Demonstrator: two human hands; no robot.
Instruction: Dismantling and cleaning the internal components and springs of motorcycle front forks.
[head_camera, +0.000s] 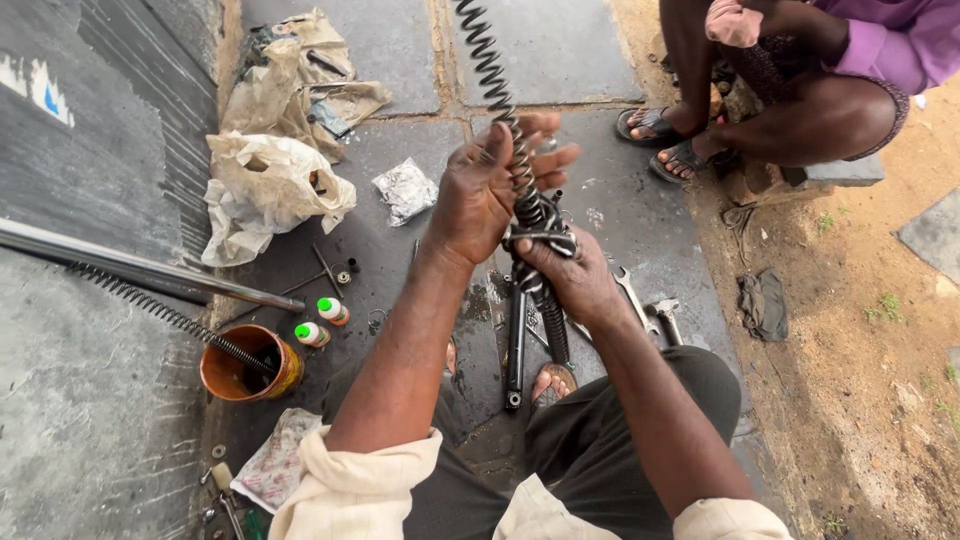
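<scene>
Left hand is wrapped around a long greasy black coil spring, fingers half curled on it with the tips loose. Right hand sits just below, fingers clamped tight on the same spring with a dark rag strip. Off to the left of the fingers there's an orange plastic bucket on the stone floor.

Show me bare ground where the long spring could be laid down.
Bare paving lies between the foil packet and the seated person's sandals, and on the far slab. Crowded: around the orange cup, small bottles and wrenches.
</scene>
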